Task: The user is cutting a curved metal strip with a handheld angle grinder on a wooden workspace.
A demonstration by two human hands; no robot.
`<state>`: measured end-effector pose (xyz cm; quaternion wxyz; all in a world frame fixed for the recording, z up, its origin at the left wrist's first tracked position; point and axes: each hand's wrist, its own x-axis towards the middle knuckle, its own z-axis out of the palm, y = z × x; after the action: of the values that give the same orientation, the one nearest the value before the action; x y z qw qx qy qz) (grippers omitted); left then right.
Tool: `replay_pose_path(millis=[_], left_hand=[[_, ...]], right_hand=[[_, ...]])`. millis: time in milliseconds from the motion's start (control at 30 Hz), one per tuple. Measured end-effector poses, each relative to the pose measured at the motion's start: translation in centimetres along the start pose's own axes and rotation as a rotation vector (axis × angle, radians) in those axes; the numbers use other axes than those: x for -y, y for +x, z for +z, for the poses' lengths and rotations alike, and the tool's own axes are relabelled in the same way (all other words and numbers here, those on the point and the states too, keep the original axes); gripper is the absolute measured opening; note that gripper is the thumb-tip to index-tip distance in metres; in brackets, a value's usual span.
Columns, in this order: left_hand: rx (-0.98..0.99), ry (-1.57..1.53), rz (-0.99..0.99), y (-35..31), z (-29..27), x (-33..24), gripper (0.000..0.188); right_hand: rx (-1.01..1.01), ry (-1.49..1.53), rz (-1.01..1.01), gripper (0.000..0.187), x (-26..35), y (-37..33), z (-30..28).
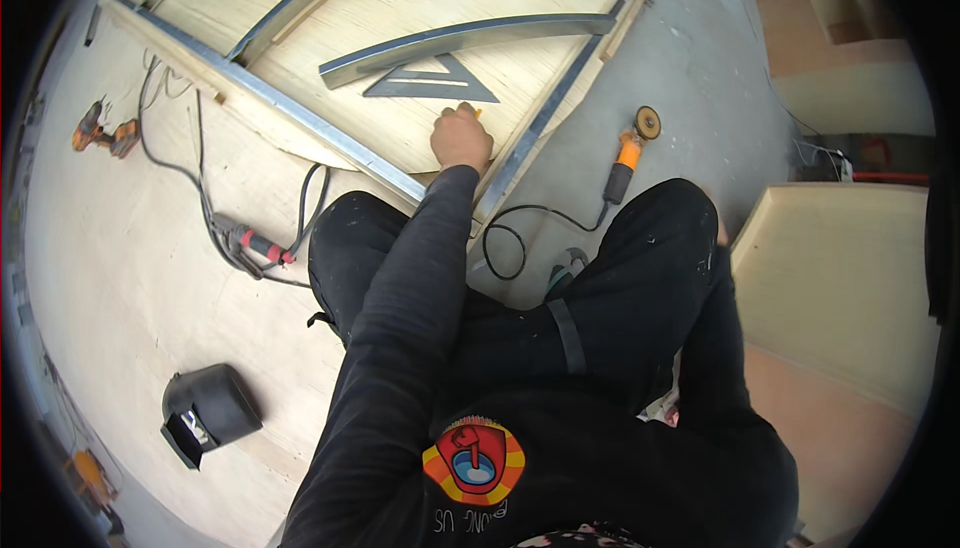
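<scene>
My left hand (pixel 462 138) is closed in a fist over the plywood near the frame's closest corner. A slim yellow thing (pixel 479 114), perhaps a pencil, pokes out past its fingers; the rest is hidden. Just beyond the knuckles lies a dark metal set square (pixel 435 80), partly under a loose metal tube (pixel 470 40) that crosses the frame at a slant. The welded metal frame (pixel 330 140) rests on the plywood sheet (pixel 400 133). My right arm (pixel 715 348) hangs down beside my right thigh, and its hand is not visible.
An orange angle grinder (pixel 627 153) lies right of the frame, its cord looping toward my feet. To the left are a red-and-grey corded tool (pixel 262 244), an orange drill (pixel 103 135) and a black welding helmet (pixel 212 410). A shallow wooden tray (pixel 835 278) stands at right.
</scene>
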<state>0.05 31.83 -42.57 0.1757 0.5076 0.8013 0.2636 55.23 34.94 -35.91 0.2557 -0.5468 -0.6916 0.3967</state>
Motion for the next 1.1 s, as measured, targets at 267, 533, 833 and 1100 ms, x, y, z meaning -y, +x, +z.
replay_pose_path(millis=[267, 533, 833, 1100], left_hand=[[-0.104, 0.158, -0.182, 0.3, 0.1, 3.5, 0.020], [-0.077, 0.002, -0.250, 0.3, -0.2, 3.5, 0.049], [0.073, -0.403, 0.444, -2.6, -1.3, -1.7, 0.071], [0.231, -0.114, 0.425, -4.4, -1.1, -3.2, 0.077]], right_hand=[[-0.084, 0.006, 0.087, 0.029, 1.6, -9.3, 3.3], [-0.191, -0.031, 0.119, 0.028, 3.1, -15.1, 3.2], [-0.213, -0.006, 0.125, 0.027, 4.0, -16.1, 7.2], [-0.208, -0.004, 0.130, 0.026, 3.4, -16.4, 9.1]])
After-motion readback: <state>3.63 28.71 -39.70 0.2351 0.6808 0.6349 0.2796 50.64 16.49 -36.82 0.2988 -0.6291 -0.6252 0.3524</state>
